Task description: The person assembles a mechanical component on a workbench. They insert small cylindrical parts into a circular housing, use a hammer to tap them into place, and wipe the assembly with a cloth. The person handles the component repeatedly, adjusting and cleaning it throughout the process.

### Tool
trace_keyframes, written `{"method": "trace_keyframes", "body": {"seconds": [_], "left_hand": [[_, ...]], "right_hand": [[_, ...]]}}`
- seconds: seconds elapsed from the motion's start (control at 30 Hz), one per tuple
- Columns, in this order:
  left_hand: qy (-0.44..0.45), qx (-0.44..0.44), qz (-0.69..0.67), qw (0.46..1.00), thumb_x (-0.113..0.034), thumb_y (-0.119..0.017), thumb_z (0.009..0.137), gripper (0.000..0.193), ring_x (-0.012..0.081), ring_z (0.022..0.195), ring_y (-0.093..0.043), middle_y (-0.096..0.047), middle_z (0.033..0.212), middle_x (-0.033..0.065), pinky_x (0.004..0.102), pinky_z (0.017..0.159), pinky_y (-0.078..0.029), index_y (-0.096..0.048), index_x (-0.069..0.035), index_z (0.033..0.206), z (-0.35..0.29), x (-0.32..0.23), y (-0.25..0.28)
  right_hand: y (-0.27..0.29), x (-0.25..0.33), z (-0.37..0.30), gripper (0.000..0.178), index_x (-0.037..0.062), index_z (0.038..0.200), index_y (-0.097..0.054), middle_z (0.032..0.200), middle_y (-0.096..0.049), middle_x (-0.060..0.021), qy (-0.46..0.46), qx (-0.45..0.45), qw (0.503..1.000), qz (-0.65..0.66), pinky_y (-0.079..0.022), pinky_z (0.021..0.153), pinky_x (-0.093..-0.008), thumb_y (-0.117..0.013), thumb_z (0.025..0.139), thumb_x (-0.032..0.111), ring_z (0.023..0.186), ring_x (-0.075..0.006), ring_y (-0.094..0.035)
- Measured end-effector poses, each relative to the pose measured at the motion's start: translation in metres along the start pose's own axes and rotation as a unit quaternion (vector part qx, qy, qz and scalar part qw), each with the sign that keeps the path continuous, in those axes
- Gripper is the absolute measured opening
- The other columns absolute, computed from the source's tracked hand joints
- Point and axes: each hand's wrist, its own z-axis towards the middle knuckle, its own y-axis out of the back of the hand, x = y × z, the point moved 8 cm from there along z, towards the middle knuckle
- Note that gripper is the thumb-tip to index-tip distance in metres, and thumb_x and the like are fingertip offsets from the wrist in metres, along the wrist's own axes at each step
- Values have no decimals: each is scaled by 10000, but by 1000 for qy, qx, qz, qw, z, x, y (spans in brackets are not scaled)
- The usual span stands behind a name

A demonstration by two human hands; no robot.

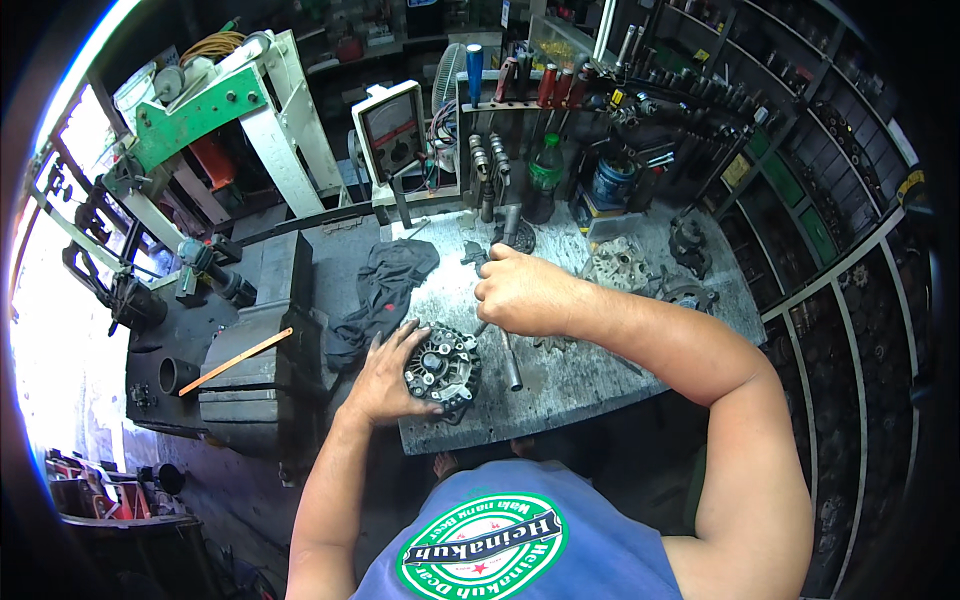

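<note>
Round metal housing (441,372) is sitting at the near-left corner of the worktable (560,390), just below the dark cloth (395,280) from where I'm watching remotely. My left hand (392,378) has it by the left side, fingers spread over the upper edge, thumb down along the bottom, so a pretty wide grasp. My right hand (522,292) is balled into a fist near it, honestly can't tell if the metal bar (511,365) just below is in it.
</note>
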Motion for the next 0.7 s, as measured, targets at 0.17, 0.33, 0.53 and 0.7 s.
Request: {"method": "trace_keyframes", "body": {"seconds": [0.17, 0.33, 0.53, 0.7], "left_hand": [[3, -16, 2, 1000, -614, -1060, 532, 1388, 400, 1661, -402, -432, 1783, 193, 681, 1355, -267, -478, -159, 1707, 0, 3, -3], [0, -35, -6, 999, -668, -1043, 528, 1385, 404, 1651, -416, -461, 1765, 194, 675, 1352, -275, -501, -151, 1694, 0, 4, -4], [-4, -46, -8, 999, -687, -1037, 531, 1376, 410, 1629, -445, -475, 1756, 192, 688, 1339, -295, -512, -156, 1687, 0, 6, -5], [-11, -61, -5, 998, -669, -1037, 530, 1341, 390, 1588, -505, -524, 1722, 178, 641, 1308, -353, -540, -153, 1663, -2, 6, -6]], "right_hand": [[-7, 16, -2, 71, 194, 795, -812, 838, -747, 44, 30, 39, 998, 27, -484, 930, -411, -780, 852, 224, 924, -201, -732], [-15, 28, 3, 121, 173, 773, -833, 881, -792, 33, 51, 65, 996, 24, -491, 1004, -425, -757, 847, 232, 964, -209, -755], [-13, 36, 10, 134, 178, 769, -835, 900, -795, 38, 86, 67, 993, 36, -484, 1010, -410, -755, 860, 234, 966, -210, -750], [-16, 48, 18, 122, 190, 786, -801, 836, -759, 26, 121, 44, 992, 10, -534, 923, -419, -764, 851, 286, 902, -209, -747]]}}
